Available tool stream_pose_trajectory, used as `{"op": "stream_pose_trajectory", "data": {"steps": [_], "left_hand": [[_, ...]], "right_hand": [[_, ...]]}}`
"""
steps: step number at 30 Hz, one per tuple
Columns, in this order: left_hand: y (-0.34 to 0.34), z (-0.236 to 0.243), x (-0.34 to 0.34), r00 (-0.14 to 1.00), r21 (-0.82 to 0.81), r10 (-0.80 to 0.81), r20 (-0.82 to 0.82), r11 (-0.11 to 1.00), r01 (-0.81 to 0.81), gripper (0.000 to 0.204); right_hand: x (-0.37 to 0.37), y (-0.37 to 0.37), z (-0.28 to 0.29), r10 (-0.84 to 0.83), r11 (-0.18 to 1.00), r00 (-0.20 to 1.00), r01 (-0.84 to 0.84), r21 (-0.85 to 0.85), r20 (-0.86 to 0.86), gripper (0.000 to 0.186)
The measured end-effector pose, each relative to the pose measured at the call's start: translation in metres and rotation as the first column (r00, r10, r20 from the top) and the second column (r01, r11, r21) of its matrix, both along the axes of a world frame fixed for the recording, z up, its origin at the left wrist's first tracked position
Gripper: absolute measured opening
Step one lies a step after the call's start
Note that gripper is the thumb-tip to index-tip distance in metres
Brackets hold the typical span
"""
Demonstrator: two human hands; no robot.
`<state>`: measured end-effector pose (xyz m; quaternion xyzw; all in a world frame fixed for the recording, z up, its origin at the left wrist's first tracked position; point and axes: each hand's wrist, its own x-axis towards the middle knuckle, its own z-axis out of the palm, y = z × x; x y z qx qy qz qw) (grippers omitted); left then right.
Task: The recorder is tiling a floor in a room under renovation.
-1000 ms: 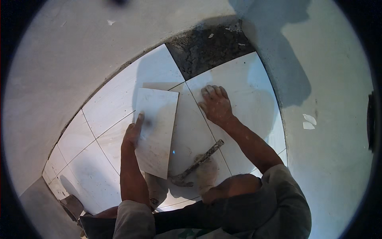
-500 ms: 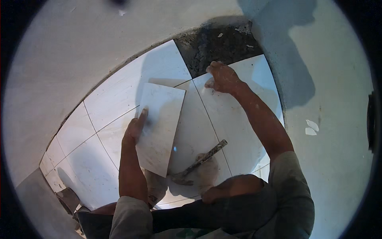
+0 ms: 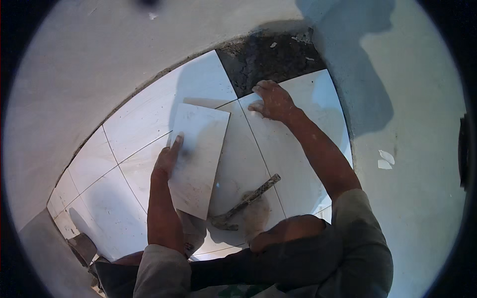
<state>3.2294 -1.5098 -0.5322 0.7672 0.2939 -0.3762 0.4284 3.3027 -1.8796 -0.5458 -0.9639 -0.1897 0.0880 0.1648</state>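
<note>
Nearest, at lower edge: wears grey sleeves [image 3: 161,270] and dark clothing [image 3: 293,256], with one bent knee [image 3: 290,231]. Just past knee: hammer [image 3: 254,197] lying aslant, with handle toward upper right and head just beside lower corner of loose tile [image 3: 201,154].

Farther: same loose tile, white, longer than wide, grasped at left edge in left hand [image 3: 168,158], with thumb on top face and other fingers out of sight. Angled across laid tiles [image 3: 144,99], with shadow alongside; contact at lower end: cannot tell.

Farther, to right: right hand [image 3: 274,102] above laid corner tile [image 3: 308,119], near edge of bare dark patch [image 3: 258,62]. Nothing visible in grasp; bent fingers, thumb apart from them. Fingertip contact with tile edge: cannot tell.

Farthest: rough patch with small pale bits, between laid tiles and pale walls [image 3: 99,59]. On right-hand wall: large shadow, plus white flakes [image 3: 385,164] lower down.
</note>
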Motion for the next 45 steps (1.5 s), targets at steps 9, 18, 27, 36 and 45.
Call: {"op": "stream_pose_trajectory", "data": {"steps": [9,18,27,36,45], "left_hand": [[0.001,-0.013,-0.002,1.0,-0.037,0.0,0.007,0.999,0.0,0.1],[0.008,-0.019,-0.003,1.0,-0.011,-0.024,0.003,1.0,0.024,0.099],[-0.007,0.004,0.003,0.999,-0.033,-0.022,-0.042,0.999,0.021,0.097],[0.0,-0.008,-0.004,0.998,-0.081,0.04,0.047,0.996,-0.036,0.097],[-0.002,-0.007,-0.005,0.997,0.01,-0.006,0.077,1.0,0.005,0.097]], "right_hand": [[0.004,0.005,0.004,-0.049,0.997,0.997,0.046,-0.059,-0.057,0.059],[-0.012,0.006,-0.025,0.005,0.999,0.981,0.003,-0.037,0.195,0.057],[-0.02,0.031,-0.026,-0.094,0.991,0.936,0.057,0.117,0.34,0.05],[-0.011,0.037,-0.024,-0.125,0.979,0.932,0.06,0.194,0.34,0.045],[-0.013,0.036,-0.033,-0.078,0.995,0.914,0.043,0.095,0.398,0.043]]}}
